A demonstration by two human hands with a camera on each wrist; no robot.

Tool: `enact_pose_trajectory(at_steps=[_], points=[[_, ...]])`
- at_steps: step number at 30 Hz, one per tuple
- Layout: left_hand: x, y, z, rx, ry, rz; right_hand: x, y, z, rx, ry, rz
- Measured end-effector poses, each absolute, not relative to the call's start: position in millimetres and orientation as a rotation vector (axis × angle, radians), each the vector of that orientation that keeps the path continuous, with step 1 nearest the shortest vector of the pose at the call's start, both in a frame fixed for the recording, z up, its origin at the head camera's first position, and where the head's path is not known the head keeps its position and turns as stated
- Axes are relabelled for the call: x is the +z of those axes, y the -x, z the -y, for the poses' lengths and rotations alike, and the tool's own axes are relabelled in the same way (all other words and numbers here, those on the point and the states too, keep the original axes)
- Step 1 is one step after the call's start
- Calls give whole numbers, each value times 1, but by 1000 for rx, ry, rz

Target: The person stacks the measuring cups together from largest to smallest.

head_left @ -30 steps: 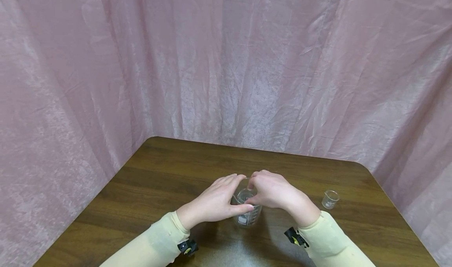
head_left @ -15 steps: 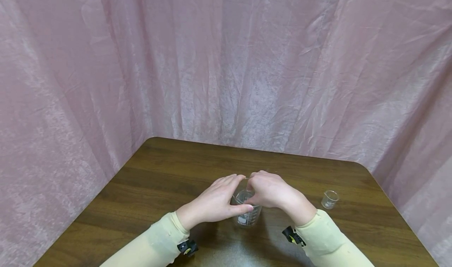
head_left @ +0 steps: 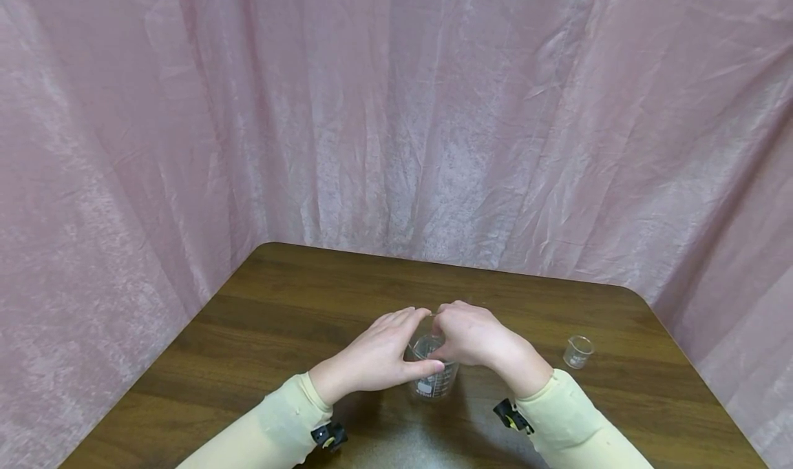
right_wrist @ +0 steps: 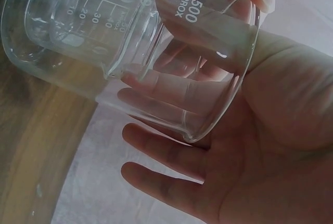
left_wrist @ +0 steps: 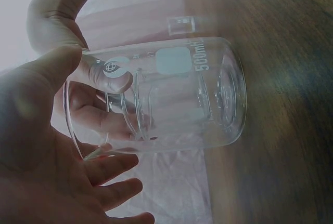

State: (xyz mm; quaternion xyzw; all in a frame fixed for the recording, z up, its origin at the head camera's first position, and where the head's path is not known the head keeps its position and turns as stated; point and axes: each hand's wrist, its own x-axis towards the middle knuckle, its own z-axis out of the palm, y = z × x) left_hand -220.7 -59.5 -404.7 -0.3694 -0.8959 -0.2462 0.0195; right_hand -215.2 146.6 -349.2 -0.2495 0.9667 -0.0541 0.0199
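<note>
A large clear glass beaker (head_left: pixel 436 388) marked 500 mL stands upright on the table near its front. My left hand (head_left: pixel 374 359) spans its rim, thumb on the near side and fingers on the far side. From the right, my right hand (head_left: pixel 480 336) reaches over the rim, with thumb and index finger down inside. They pinch a smaller glass beaker (right_wrist: pixel 91 26) near its rim; it sits nested within the large one. Its scale runs from 10 upward. Overlapping glass edges hide whether another beaker is nested there. The right hand's other fingers stay outside the large beaker.
A separate tiny glass beaker (head_left: pixel 579 352) stands on the wooden table (head_left: pixel 310 283), right of my right hand. Pink curtains (head_left: pixel 396 111) hang behind the table and along both sides. Each sleeve bears a small black camera (head_left: pixel 328 436) at the wrist.
My right hand and forearm have shifted very slightly left, with the fingers still inside the large beaker. The left hand and the large beaker look unmoved.
</note>
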Motion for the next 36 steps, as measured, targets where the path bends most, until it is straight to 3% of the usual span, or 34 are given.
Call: enact_pose_trajectory(at_steps=[36], points=[[-404,221,59,-772,1159,2752,-349,209,-152,-286,815,-3037]])
